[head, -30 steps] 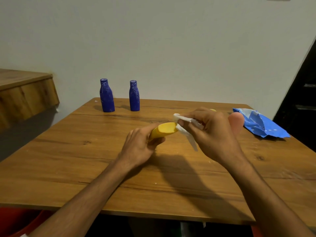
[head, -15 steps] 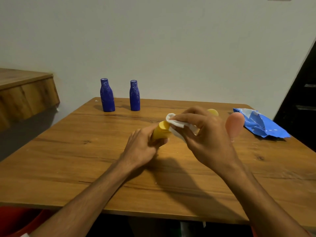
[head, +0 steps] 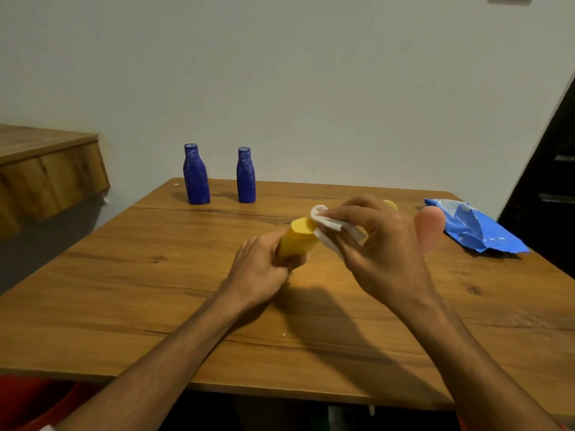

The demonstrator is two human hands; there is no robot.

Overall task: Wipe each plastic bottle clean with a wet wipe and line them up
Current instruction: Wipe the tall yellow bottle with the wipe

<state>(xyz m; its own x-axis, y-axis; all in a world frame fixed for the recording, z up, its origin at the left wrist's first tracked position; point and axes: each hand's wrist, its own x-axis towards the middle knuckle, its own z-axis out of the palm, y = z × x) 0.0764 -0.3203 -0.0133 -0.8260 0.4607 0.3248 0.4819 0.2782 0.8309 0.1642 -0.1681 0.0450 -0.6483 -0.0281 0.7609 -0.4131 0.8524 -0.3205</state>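
My left hand (head: 261, 269) grips the yellow bottle (head: 295, 244); right hand (head: 382, 253) fingers (head: 357, 212) pinch the wet wipe (head: 329, 227) against its end; I'd rotate the bottle, pressing evenly.

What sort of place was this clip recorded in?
Likely an ordinary room in a home: a wooden table standing by a plain painted wall, with a wooden ledge at the left.
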